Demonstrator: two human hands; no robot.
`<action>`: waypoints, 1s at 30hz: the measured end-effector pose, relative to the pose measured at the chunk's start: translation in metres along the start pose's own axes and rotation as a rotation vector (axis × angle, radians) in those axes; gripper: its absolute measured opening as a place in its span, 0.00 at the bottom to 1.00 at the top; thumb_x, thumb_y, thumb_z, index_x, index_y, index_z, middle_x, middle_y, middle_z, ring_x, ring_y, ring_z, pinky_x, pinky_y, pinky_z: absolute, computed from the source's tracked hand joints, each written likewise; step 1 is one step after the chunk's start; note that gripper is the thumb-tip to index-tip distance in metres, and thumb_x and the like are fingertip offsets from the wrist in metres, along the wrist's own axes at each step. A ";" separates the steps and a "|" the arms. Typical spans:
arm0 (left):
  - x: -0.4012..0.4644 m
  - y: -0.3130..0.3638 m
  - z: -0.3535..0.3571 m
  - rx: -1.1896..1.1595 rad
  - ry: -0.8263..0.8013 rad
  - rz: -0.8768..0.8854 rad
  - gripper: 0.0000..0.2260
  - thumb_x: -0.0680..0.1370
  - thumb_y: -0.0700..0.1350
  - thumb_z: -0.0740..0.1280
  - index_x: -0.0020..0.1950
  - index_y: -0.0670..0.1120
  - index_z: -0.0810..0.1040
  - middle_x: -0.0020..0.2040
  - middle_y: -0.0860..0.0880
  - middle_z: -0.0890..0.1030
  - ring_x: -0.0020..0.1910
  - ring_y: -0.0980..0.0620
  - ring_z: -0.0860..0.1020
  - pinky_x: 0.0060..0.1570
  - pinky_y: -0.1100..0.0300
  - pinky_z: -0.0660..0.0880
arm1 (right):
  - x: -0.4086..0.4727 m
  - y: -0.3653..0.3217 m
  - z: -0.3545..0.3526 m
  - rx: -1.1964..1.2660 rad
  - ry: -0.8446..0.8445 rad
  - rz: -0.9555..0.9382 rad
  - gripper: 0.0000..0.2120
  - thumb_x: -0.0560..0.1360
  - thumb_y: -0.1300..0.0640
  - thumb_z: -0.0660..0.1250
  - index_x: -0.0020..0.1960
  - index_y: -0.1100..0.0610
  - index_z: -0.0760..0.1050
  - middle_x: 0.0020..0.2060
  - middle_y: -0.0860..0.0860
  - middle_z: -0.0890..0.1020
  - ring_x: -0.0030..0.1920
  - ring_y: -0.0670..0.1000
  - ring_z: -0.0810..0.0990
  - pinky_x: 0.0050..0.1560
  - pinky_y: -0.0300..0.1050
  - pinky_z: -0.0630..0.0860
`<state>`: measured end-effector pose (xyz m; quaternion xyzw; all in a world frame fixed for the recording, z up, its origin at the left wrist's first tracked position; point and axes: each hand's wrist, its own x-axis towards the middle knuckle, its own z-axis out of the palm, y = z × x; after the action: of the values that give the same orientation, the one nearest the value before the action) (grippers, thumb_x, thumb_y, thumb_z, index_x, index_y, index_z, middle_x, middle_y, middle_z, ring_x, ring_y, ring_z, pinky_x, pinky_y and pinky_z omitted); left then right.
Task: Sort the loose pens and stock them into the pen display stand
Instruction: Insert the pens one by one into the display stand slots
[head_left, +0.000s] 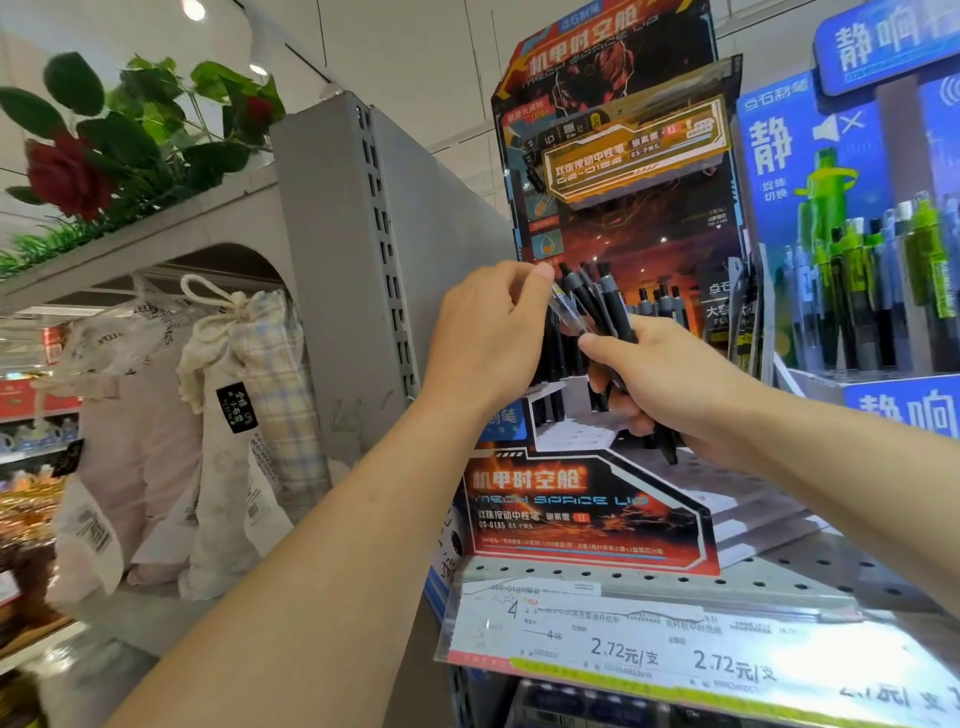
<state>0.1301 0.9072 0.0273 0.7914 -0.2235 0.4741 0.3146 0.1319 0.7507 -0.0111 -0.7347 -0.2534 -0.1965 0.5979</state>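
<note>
- We see two bare forearms, with no sleeves, reaching in from the lower edge.
- Our left hand (491, 332) and right hand (670, 384) wear no rings, watch or gloves.

The pen display stand (587, 509) has bare white steps low down; black pens (556, 358) crowd its left.

Red artificial roses (65, 174) top the grey shelf unit (332, 249); cream drawstring cloth bags (228, 415) stand below its arch.
</note>
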 end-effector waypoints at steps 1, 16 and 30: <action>0.000 0.001 -0.001 -0.029 -0.024 -0.031 0.10 0.83 0.56 0.60 0.57 0.55 0.78 0.45 0.60 0.80 0.45 0.62 0.77 0.40 0.71 0.66 | 0.000 0.000 0.000 -0.022 0.004 -0.008 0.09 0.83 0.50 0.62 0.45 0.47 0.74 0.28 0.47 0.76 0.23 0.45 0.69 0.23 0.38 0.66; 0.001 -0.004 -0.009 -0.407 0.086 -0.166 0.10 0.80 0.46 0.69 0.54 0.57 0.70 0.46 0.52 0.84 0.45 0.55 0.84 0.49 0.52 0.83 | 0.003 0.001 0.000 -0.042 0.037 0.007 0.08 0.83 0.47 0.61 0.56 0.46 0.77 0.48 0.49 0.81 0.37 0.47 0.86 0.33 0.40 0.79; 0.000 -0.006 -0.004 -0.218 0.344 -0.019 0.13 0.82 0.45 0.65 0.64 0.57 0.69 0.49 0.56 0.77 0.45 0.52 0.82 0.46 0.49 0.83 | 0.006 0.002 -0.009 -0.175 0.123 -0.004 0.09 0.83 0.48 0.60 0.52 0.48 0.78 0.31 0.50 0.74 0.21 0.45 0.67 0.26 0.42 0.64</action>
<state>0.1317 0.9145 0.0273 0.6621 -0.2089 0.5724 0.4363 0.1382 0.7428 -0.0072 -0.7701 -0.1997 -0.2639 0.5455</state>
